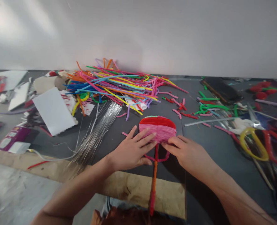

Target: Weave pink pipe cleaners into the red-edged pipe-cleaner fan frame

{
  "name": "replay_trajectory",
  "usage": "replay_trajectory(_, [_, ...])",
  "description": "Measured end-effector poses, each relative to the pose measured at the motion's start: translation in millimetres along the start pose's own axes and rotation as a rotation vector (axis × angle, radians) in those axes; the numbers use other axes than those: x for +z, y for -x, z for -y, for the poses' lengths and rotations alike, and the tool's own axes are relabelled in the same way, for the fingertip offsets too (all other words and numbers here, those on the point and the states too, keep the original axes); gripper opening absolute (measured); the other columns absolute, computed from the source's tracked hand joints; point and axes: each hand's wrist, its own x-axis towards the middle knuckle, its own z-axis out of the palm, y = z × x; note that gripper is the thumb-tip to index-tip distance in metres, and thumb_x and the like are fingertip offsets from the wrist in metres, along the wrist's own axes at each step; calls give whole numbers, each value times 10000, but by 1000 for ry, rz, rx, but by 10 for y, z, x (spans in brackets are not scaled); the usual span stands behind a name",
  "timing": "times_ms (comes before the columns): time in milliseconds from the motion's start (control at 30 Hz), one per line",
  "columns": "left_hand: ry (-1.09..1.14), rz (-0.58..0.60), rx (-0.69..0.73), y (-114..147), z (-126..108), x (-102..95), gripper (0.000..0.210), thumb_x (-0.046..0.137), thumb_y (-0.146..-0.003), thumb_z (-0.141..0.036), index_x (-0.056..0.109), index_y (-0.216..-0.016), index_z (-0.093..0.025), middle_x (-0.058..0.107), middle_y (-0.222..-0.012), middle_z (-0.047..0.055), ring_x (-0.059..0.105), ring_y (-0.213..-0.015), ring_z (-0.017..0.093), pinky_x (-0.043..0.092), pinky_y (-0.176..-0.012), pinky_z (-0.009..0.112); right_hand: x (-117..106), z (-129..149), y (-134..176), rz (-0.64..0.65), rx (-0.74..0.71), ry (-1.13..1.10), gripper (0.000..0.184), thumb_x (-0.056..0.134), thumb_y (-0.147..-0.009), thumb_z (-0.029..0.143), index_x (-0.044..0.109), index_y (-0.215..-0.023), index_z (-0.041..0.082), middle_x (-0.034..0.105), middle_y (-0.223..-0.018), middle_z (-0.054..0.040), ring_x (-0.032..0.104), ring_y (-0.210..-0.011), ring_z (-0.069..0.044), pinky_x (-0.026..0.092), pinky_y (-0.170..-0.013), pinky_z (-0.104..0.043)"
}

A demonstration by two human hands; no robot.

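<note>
A rounded pipe-cleaner piece (158,128), banded green, red and pink, lies on the dark tabletop in front of me. From its lower middle runs a stem (155,175) wrapped in red and orange, reaching past the table's near edge. My left hand (133,147) rests flat over its left part, fingers stretched and apart. At the lower right edge, my right hand (187,153) has its fingers bent and pressed together on the piece; the exact grip is partly hidden. A loose pink pipe cleaner (163,159) curves below the piece, between both hands.
Behind lies a heap of coloured pipe cleaners (115,84), with a bundle of thin wires (96,134) at left. White card (54,111) and a purple box (13,137) are further left. On the right are scissors (254,143), a dark phone (220,90) and cut pieces (182,106).
</note>
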Motion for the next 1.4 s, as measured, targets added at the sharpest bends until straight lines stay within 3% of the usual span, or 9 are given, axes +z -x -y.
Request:
replay_trajectory(100, [100,-63,-23,8,137,-4,374,438,-887,-385,526,-1233,-274,409,-1422,48,274,-1348,261,190,-1092,515,21,-11,13,0,-8,-30,362,486,-779,29,651,-1050,203,636,-887,-47,553,-804,-180,447,-707,-291])
replay_trajectory(200, [219,-247,-89,-20,204,20,225,478,-871,-252,660,-1003,-249,571,-1248,58,441,-1225,204,343,-1031,406,42,-17,18,7,-13,-42,373,480,-778,27,649,-1061,201,628,-895,-50,548,-804,-176,441,-699,-286])
replay_trajectory(267, [269,-355,-153,-54,192,36,176,508,-853,-242,682,-863,-217,644,-1072,59,528,-1082,182,415,-952,353,43,-8,12,17,-3,-37,357,484,-788,38,654,-1055,205,625,-891,-50,541,-810,-175,429,-700,-287])
replay_trajectory(367, [285,-404,-235,-107,124,36,151,539,-828,-230,665,-752,-195,659,-899,40,548,-942,169,441,-871,318,16,21,-7,26,24,-2,315,508,-801,74,662,-1038,212,629,-863,-46,528,-814,-180,399,-699,-301])
replay_trajectory(833, [145,-356,-421,-174,-25,9,124,522,-777,-176,610,-689,-185,641,-807,16,521,-862,181,389,-755,327,-58,168,-85,150,29,201,434,542,-812,156,553,-1224,292,619,-860,-48,527,-761,-194,288,-735,-360])
replay_trajectory(1000, [86,-374,-332,-91,61,-55,145,489,-807,-176,633,-801,-188,659,-887,21,524,-916,181,397,-835,347,-74,187,-91,179,43,221,443,523,-822,152,535,-1241,294,623,-864,-55,530,-751,-199,277,-731,-365])
replay_trajectory(1100, [-10,-394,-252,-8,-11,-174,207,463,-830,-157,636,-942,-175,662,-998,28,515,-999,185,370,-954,366,-74,185,-88,173,48,214,431,521,-828,155,536,-1237,291,632,-900,-58,535,-775,-204,274,-744,-368])
replay_trajectory(1233, [-191,-233,-109,49,-324,-220,287,440,-876,-197,593,-1111,-138,628,-1152,50,476,-1138,208,262,-1080,394,-63,188,-97,158,50,180,403,522,-838,175,542,-1223,292,638,-939,-52,543,-806,-205,274,-761,-370])
replay_trajectory(1400, [-174,-31,-139,57,-463,-26,683,359,-844,-590,396,-1341,-123,436,-1398,105,330,-1309,256,251,-1080,396,-45,153,-89,111,63,152,380,530,-828,164,571,-1189,272,646,-901,-43,554,-788,-201,280,-764,-371])
